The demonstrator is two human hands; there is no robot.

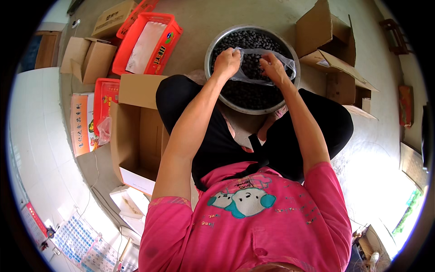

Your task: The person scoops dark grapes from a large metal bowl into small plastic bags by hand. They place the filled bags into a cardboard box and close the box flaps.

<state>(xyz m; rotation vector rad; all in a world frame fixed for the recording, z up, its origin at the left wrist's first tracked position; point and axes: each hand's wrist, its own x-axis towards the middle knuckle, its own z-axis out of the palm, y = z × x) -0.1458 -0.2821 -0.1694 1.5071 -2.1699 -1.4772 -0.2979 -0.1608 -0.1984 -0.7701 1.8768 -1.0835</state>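
Note:
A large round metal basin (296,73) stands on the floor between my knees, holding many small dark, rounded pieces (251,39) whose kind I cannot tell. Over them lies a clear plastic bag (249,79). My left hand (228,63) pinches the bag's edge at its left end. At the right part of the bag is my right hand (273,69), its fingers curled over the dark pieces; whether they hold anything is not plain.
Open cardboard boxes stand at left (136,136) and right (314,30). A red plastic crate (119,64) with a white lining is at upper left, near another red crate (98,102). My bent knees flank the basin.

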